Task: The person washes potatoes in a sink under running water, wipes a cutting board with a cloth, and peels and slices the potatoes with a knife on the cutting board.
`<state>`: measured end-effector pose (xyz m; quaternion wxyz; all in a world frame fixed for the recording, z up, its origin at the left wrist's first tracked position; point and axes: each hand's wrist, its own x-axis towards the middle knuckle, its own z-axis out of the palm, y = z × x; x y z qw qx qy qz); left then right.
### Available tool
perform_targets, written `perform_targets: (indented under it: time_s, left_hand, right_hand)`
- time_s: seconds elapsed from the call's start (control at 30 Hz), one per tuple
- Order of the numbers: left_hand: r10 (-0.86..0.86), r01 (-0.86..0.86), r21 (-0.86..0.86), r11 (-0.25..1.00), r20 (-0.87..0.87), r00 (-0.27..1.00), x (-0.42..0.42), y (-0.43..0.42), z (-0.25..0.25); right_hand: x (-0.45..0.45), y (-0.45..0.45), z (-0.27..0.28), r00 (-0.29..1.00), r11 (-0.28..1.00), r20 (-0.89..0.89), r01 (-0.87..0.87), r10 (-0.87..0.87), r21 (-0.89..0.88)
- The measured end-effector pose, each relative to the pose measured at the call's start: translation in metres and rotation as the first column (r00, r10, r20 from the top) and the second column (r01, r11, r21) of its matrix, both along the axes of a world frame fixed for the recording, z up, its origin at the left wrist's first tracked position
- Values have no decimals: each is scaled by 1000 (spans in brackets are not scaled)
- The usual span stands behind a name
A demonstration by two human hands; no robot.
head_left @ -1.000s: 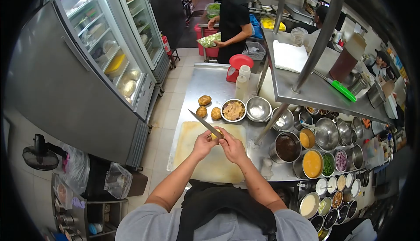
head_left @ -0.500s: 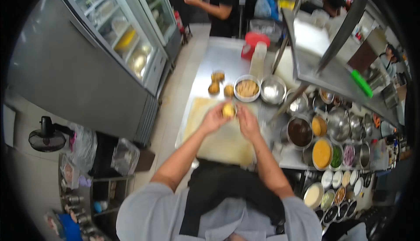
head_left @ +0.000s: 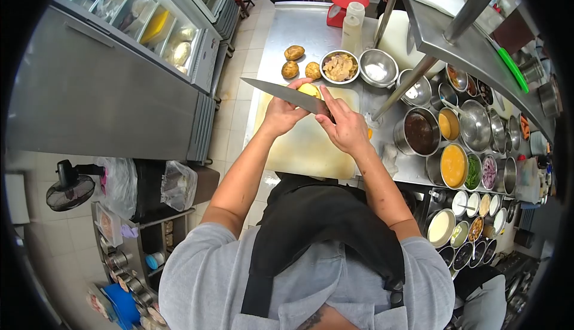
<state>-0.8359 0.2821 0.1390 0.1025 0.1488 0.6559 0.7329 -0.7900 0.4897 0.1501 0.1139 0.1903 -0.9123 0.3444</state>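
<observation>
My left hand [head_left: 282,116] is closed round a yellow, at least partly peeled potato [head_left: 310,89], above the cutting board [head_left: 311,153]. In my right hand [head_left: 348,128] is a large kitchen knife [head_left: 280,92], its handle mostly covered by my fingers. The broad blade points left, passing in front of the potato and over my left fingers; whether it touches them I cannot tell. Beyond the board lie three brown potatoes, one [head_left: 294,53] at the back, one [head_left: 290,69] in front of it and one [head_left: 313,70] beside a metal bowl [head_left: 339,83] of pale pieces.
Right of that bowl stands another metal bowl [head_left: 379,68]. Squeeze bottles [head_left: 351,34] and a red scale [head_left: 338,14] are at the back. A metal shelf [head_left: 442,40] on posts overhangs the right side, above several sauce pots [head_left: 418,131]. A fridge [head_left: 119,90] stands left.
My view has tilted, so the counter sits higher in the picture. The knife blade now shows clearly across the potato; before, it could not be made out. The potato stays in my left hand.
</observation>
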Motion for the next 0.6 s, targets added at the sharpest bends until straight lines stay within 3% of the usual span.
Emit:
perform_targets:
  time_s: [0.17,0.3,0.37,0.4,0.47,0.53,0.6]
  left_hand:
    - [-15,19,-158,987,29,999,5,4,5]
    - [-85,81,-67,994,-56,995,5,10,-9]
    - [-109,77,-252,965,-118,987,7,13,-13]
    - [-111,79,-252,965,-116,987,6,13,-13]
    - [-54,54,11,998,-4,999,1,8,-10]
    - [-23,22,18,1000,41,999,-1,3,-2]
    - [46,-57,-181,982,-67,997,3,2,7]
  right_hand:
    - [1,-1,1,995,999,-95,25,-22,33]
    - [-8,-1,-8,993,999,-110,32,-34,-18]
    - [-14,-2,-13,989,976,-137,32,-63,-215]
    - [-12,-2,-10,989,976,-135,34,-64,-215]
    - [-4,0,-1,997,997,-62,40,-44,-66]
    - [4,-1,-2,998,998,-49,48,-50,-39]
    - [9,-1,-2,998,999,-34,53,-53,-10]
